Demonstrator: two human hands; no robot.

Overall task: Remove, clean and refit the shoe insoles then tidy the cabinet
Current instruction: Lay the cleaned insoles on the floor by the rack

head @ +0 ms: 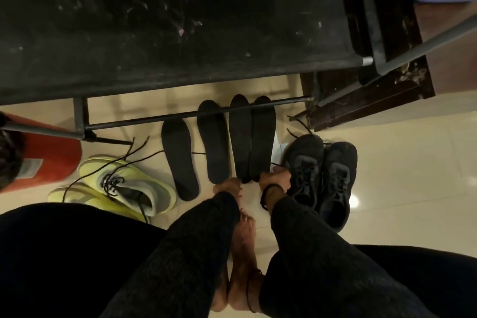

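Note:
Several black insoles lie side by side on the cream tiled floor, toes under the shoe rack's low bar. The two right ones rest close together on something white. My left hand touches the heel of one and my right hand holds the heel of the other. Two more insoles lie to the left. A pair of black sneakers stands right of my right hand. A pair of yellow-green sneakers with loose black laces lies at the left.
The black, dusty shoe rack top fills the upper view, its metal frame bar crossing above the insoles. A red container sits at the left. A dark wooden frame stands at right. My bare feet are below.

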